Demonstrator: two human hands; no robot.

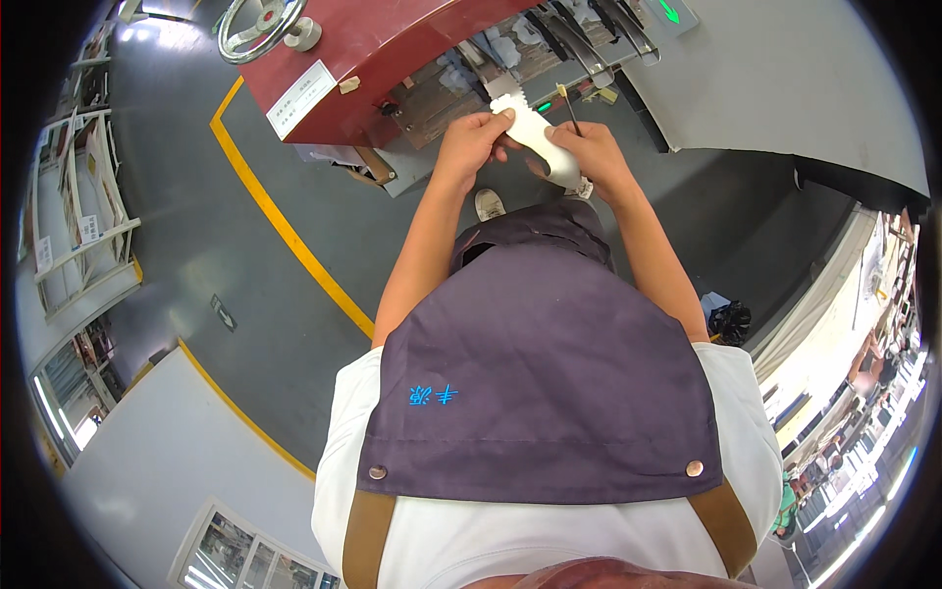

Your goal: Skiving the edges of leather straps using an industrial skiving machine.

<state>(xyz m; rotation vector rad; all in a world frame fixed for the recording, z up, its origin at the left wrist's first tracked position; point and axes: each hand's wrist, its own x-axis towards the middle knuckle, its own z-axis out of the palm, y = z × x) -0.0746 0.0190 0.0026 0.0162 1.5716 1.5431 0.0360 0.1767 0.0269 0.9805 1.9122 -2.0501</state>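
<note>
I see both hands up in the upper middle of the frame, closed on the same white shoe sole [535, 137]. My left hand [473, 137] pinches the sole's upper end, fingers curled over its toothed edge. My right hand [589, 152] wraps the lower, rounded end, and a thin dark-handled brush [569, 110] stands up out of that same grip, its pale tip pointing toward the top of the frame. The sole lies tilted between the two hands, running from upper left to lower right, held in the air just in front of the machine.

Above the hands I see a dark red machine housing [383, 49] with a white label on its face and a metal handwheel [257, 25] at the upper left of the frame. To its right is a work bed with dark metal arms [579, 44] reaching over it, and a grey panel [785, 88] fills the upper right.

Lower down, a purple apron [540, 383] with tan straps covers the middle of the frame. A yellow floor line [285, 226] runs diagonally across the grey floor on the left, and one pale shoe [489, 204] shows below the hands.
</note>
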